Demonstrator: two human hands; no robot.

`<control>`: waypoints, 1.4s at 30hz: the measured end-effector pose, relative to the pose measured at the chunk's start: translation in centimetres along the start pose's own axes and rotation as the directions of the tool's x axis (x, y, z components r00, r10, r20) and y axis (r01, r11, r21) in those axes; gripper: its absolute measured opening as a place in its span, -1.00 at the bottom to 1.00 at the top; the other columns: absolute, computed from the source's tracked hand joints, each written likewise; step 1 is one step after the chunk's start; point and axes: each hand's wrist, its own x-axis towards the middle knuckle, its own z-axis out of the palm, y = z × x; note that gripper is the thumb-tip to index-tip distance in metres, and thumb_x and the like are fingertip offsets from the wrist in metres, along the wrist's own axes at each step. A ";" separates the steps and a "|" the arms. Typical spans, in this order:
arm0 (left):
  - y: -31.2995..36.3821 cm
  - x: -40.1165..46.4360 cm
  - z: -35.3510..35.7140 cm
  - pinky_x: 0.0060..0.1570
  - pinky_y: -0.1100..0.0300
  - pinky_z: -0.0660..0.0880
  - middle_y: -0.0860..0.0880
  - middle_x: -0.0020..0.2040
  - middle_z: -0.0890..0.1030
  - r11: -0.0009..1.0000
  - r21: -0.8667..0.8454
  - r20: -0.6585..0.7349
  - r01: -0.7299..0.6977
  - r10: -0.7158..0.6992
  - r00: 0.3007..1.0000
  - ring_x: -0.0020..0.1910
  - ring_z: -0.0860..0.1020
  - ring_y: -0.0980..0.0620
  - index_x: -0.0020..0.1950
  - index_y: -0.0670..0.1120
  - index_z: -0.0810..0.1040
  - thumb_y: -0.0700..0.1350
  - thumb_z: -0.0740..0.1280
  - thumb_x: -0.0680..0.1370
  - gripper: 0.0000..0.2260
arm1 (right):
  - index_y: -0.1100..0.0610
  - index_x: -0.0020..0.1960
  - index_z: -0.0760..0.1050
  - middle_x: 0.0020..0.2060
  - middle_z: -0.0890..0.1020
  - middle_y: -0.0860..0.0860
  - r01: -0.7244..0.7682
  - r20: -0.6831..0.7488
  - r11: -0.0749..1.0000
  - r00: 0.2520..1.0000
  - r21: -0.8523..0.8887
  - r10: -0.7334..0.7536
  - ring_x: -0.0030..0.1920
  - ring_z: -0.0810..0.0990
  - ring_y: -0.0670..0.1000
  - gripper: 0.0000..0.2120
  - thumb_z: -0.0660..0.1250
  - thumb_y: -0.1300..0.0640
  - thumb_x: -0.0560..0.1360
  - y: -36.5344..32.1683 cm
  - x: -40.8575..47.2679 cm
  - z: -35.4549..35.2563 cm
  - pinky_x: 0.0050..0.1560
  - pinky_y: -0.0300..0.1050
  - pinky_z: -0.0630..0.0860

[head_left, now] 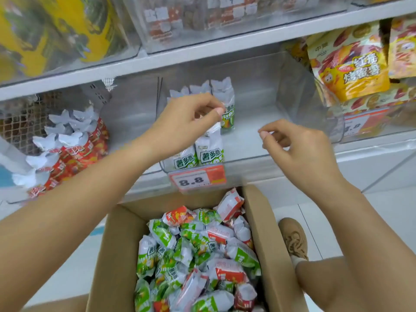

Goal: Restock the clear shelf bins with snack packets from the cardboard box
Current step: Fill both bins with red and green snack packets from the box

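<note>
Packets [209,152] of the green snack stand upright in the left part of the clear bin [258,140]; many more lie loose in the cardboard box [263,221] below. The left hand [186,115] pinches the crimped top of one standing packet, while the right hand [299,149] hovers over the bin's bare right side, fingers loosely curled, holding nothing. These packets look light, puffy and slick, so the stiff crimped top seems the safest place to take hold.

Shelf [258,152] carries clear bins [281,91]; floor [382,221], cardboard box [265,233].
</note>
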 end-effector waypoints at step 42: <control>-21.7 -32.0 15.4 0.51 -0.06 -0.18 -0.11 0.54 0.18 0.633 0.651 0.370 0.420 -0.747 0.553 0.55 -0.02 -0.12 0.57 -0.13 0.04 0.10 0.19 0.60 -0.36 | 0.23 0.32 0.23 0.18 0.46 0.23 -0.107 0.746 0.826 0.377 -0.554 0.549 0.10 0.56 0.22 -0.46 0.39 0.08 0.47 4.9 -20.0 20.4 -0.04 -0.04 0.49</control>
